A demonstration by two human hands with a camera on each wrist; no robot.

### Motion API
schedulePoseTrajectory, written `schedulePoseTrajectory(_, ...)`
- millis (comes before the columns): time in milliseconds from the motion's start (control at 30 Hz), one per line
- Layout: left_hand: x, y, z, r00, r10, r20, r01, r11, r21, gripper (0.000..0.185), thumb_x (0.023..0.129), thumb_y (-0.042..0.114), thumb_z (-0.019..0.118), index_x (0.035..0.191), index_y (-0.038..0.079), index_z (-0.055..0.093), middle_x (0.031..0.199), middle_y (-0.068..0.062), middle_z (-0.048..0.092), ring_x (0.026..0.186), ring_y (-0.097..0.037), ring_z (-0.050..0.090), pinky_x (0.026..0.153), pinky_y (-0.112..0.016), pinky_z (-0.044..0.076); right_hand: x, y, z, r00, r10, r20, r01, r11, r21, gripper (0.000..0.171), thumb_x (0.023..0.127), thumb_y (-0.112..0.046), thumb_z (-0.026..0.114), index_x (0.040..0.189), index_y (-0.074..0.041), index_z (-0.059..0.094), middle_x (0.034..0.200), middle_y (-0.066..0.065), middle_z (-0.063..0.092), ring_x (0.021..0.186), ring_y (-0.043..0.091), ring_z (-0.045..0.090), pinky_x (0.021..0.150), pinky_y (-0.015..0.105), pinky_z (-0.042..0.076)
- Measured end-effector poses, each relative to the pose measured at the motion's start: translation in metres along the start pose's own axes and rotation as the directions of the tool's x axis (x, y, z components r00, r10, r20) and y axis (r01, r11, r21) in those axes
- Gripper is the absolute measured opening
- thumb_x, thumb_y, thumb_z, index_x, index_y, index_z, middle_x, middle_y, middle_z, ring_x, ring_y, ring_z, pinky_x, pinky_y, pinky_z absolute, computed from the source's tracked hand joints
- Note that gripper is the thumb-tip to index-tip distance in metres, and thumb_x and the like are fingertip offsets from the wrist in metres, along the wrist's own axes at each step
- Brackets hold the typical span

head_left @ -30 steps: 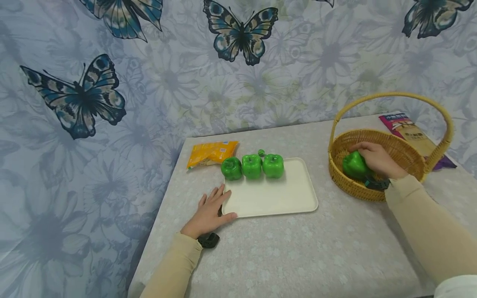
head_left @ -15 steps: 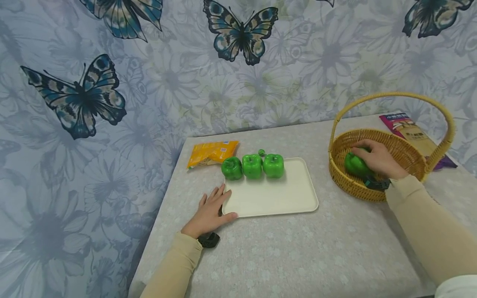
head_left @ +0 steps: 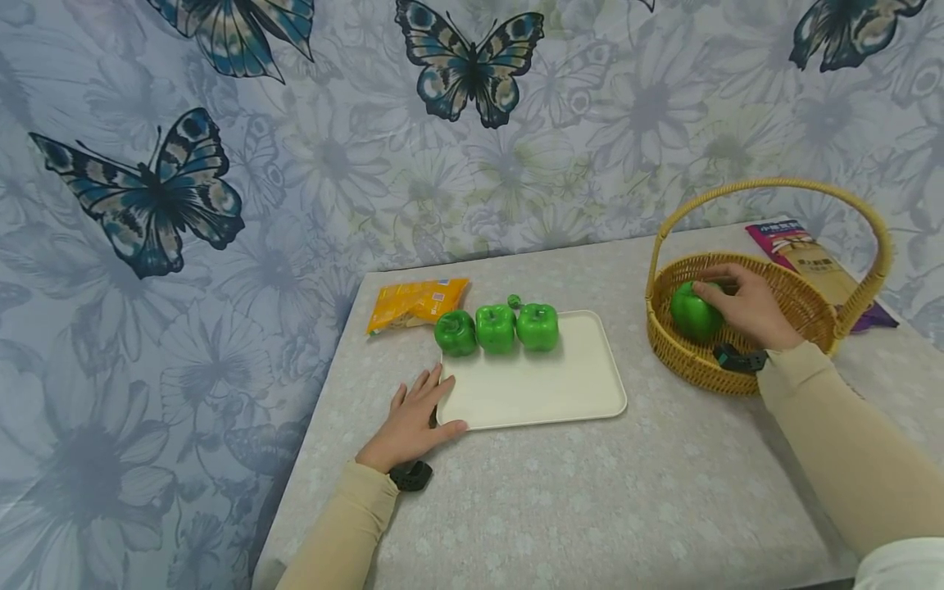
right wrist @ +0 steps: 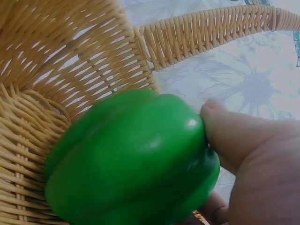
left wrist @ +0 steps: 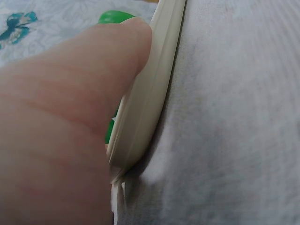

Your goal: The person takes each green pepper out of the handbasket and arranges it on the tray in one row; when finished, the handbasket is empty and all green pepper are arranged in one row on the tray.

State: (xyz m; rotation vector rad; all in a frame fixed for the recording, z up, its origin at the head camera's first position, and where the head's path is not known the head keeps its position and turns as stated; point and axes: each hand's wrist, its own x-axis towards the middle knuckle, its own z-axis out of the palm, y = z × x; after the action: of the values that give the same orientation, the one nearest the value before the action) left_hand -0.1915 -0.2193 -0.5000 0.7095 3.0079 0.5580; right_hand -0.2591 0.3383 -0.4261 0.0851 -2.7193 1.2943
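One pepper (head_left: 694,312) has come up off the basket (head_left: 804,305) floor since half a second ago, clamped in the right hand (head_left: 748,305), likely tray-bound. Left hand (head_left: 410,422) stays flat, fingers relaxed, steadying the tray (head_left: 542,393) corner.

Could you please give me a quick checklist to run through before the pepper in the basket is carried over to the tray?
1. Right hand has a grip on the green pepper: ok.
2. Pepper clear of the basket rim: not ok, it sits within the rim.
3. Basket handle arches above the hand: cannot tell whether it will clear.
4. Left hand steadies the tray edge: ok.
5. Free space on the tray beside the three peppers: ok.
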Motion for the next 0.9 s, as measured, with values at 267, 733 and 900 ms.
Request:
schedulePoseTrajectory(267, -0.0006, 0.0018, -0.0014, 1.000, -0.019, 0.007, 0.020, 1.000, -0.012, 0.086, 0.078, 0.075, 0.046, 0.148, 0.028, 0.025, 0.155, 0.001, 0.006, 0.141, -0.025, 0.006, 0.105, -0.059, 0.001, -0.0014, -0.0036, -0.0021, 0.994, 0.059, 0.091, -0.062, 0.998, 0.032, 0.060, 0.095, -0.052, 0.037, 0.133, -0.008, 0.049, 0.132, 0.020, 0.043, 0.107, 0.034, 0.049, 0.075, 0.038, 0.049)
schedulePoseTrajectory(733, 0.0004, 0.0019, -0.0016, 1.000, -0.007, 0.005, 0.007, 1.000, -0.004, 0.086, 0.079, 0.073, 0.046, 0.148, 0.026, 0.027, 0.155, -0.003, 0.009, 0.140, -0.027, 0.008, 0.104, -0.062, 0.002, -0.0020, -0.0003, -0.0003, 0.999, 0.043, 0.011, -0.043, 0.998, 0.036, 0.060, 0.098, -0.048, 0.023, 0.132, -0.006, 0.048, 0.128, 0.023, 0.045, 0.104, 0.036, 0.050, 0.075, 0.047, 0.048)
schedulePoseTrajectory(900, 0.0002, 0.0022, -0.0021, 1.000, -0.007, 0.003, 0.007, 1.000, -0.015, 0.085, 0.079, 0.072, 0.047, 0.148, 0.026, 0.027, 0.155, -0.002, 0.009, 0.140, -0.028, 0.008, 0.104, -0.062, 0.002, -0.0021, -0.0005, -0.0006, 1.000, 0.028, 0.010, -0.028, 1.000, 0.006, 0.059, 0.099, -0.047, 0.020, 0.130, -0.006, 0.049, 0.125, 0.023, 0.046, 0.102, 0.036, 0.050, 0.070, 0.045, 0.048)
